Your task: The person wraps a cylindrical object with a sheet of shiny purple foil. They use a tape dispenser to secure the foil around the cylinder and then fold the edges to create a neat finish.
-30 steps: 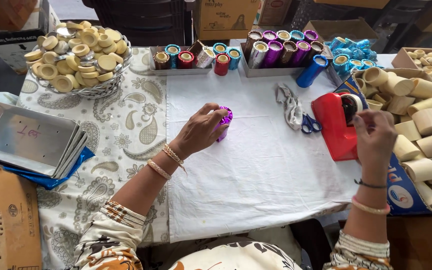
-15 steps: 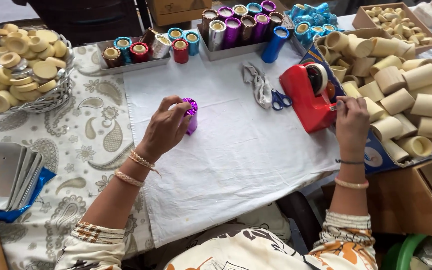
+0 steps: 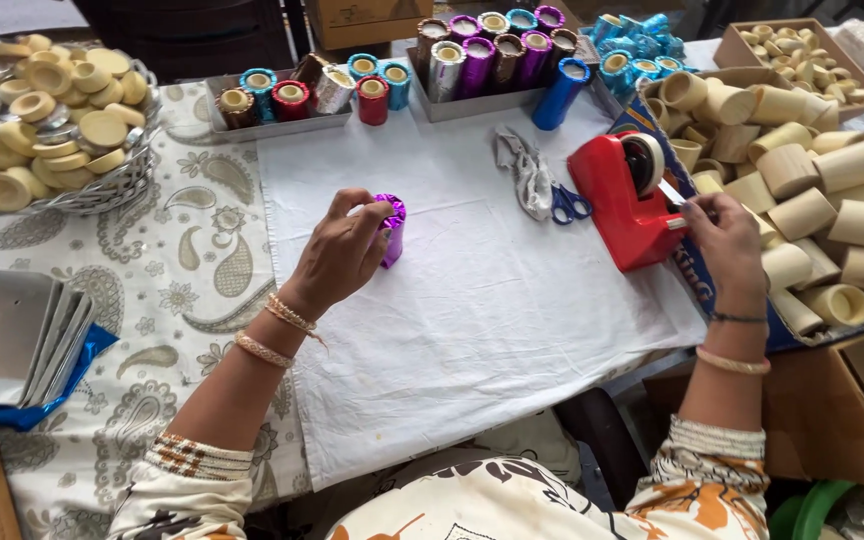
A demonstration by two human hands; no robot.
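Purple foil tube (image 3: 391,228) mid-cloth: light, crushable; left hand (image 3: 340,252) wraps its sides. Right hand (image 3: 722,232) pinches tape at red dispenser (image 3: 624,205).

purple foil-wrapped tube (image 3: 392,230), upright on white cloth (image 3: 482,300), red tape dispenser (image 3: 622,205)

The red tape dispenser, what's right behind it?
Behind the red tape dispenser sits an open box piled with plain tan tubes. The right hand pinches at the dispenser's front edge. The dispenser and hand cover the box's near wall, so what lies low there can't be seen.
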